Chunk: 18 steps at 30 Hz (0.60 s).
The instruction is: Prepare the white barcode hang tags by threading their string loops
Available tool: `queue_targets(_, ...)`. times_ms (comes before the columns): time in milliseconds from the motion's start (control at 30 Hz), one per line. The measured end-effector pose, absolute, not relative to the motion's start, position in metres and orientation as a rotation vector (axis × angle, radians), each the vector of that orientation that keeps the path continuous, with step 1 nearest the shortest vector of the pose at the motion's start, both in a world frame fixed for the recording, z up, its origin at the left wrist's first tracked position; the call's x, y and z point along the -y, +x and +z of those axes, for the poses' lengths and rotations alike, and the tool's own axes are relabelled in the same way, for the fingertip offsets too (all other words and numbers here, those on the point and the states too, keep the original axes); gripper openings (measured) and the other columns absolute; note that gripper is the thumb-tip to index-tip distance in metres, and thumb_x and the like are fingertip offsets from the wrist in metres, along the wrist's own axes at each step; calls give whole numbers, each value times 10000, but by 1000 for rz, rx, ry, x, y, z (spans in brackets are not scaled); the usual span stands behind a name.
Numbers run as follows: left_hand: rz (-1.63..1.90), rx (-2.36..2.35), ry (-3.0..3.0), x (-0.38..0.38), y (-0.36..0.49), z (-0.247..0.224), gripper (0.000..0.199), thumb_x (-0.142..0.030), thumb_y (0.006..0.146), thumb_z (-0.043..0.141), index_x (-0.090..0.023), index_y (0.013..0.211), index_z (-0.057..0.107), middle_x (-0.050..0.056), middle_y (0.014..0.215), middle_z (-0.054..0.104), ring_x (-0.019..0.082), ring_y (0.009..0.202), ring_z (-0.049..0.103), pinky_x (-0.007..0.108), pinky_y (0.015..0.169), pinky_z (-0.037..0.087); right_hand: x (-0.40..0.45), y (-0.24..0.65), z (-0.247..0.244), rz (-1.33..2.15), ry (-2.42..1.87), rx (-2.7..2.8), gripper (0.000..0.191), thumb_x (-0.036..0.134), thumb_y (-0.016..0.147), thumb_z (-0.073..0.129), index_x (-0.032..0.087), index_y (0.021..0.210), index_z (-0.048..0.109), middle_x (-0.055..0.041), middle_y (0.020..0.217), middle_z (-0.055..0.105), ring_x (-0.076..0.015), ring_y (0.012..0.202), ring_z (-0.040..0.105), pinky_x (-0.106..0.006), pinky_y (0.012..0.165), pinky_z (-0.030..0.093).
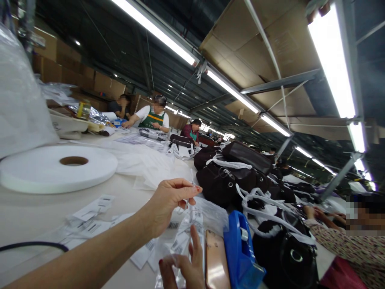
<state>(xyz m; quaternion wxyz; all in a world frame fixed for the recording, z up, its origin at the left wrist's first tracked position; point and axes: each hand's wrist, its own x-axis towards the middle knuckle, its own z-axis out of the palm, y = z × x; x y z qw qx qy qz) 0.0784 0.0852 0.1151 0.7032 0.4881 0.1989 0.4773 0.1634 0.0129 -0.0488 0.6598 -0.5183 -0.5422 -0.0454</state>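
My left hand (173,198) reaches up from the lower left, its thumb and fingers pinched on a thin whitish strand too small to make out well. Below it, at the bottom centre, my right hand (183,267) has its fingers apart over clear plastic; whether thumb and forefinger touch some film is unclear. Printed white labels (90,226) lie on the table, and more lie under the plastic near my hands. Beside my right hand are a gold phone (215,259) and a blue tape dispenser (242,249).
A large white roll (39,168) lies at the left, with white sheets (144,160) behind it. Dark bags (216,184) with white-wrapped handles are heaped at the right. Several people work around the table, one (345,241) close at the right.
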Motion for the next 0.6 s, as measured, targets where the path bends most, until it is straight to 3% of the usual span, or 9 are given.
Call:
queue_targets(67, 1054, -427, 1079, -81, 78, 117, 119, -241, 568, 727, -143, 557, 661, 40, 701, 661, 92, 550, 499, 230, 521, 300, -18, 161, -43, -89, -1162, 1201, 113, 189, 699, 637, 217, 593, 661, -32, 1421, 356, -302, 1247, 389, -356, 950, 356)
queue_targets(167, 1044, -406, 1067, -76, 77, 120, 93, -223, 582, 718, -145, 564, 671, 44, 725, 667, 89, 557, 506, 224, 526, 308, -23, 161, -32, 82, -1155, 1144, 92, 239, 704, 659, 217, 615, 668, -54, 1346, 453, -280, 1215, 427, -323, 914, 381)
queue_targets(300, 1029, -401, 1042, -73, 76, 123, 82, -208, 572, 714, -142, 558, 667, 67, 778, 686, 86, 539, 505, 222, 511, 312, -25, 164, -23, 381, -1057, 1131, 141, 331, 692, 694, 224, 604, 669, -33, 974, 640, -208, 913, 588, -287, 807, 427)
queue_targets(433, 1048, -405, 1030, -74, 75, 124, 97, -219, 556, 726, -143, 547, 667, 50, 732, 675, 85, 531, 498, 217, 507, 323, -25, 162, -27, 489, -987, 1135, 187, 367, 687, 693, 222, 575, 658, 17, 629, 572, -157, 646, 552, -250, 626, 430)
queue_targets(600, 1108, -479, 1011, -84, 70, 115, 120, -224, 542, 740, -130, 552, 665, 56, 745, 681, 76, 529, 500, 200, 495, 316, -19, 157, -47, 539, -1018, 1058, 233, 418, 656, 692, 217, 543, 655, 27, 552, 524, -135, 551, 508, -239, 549, 399)
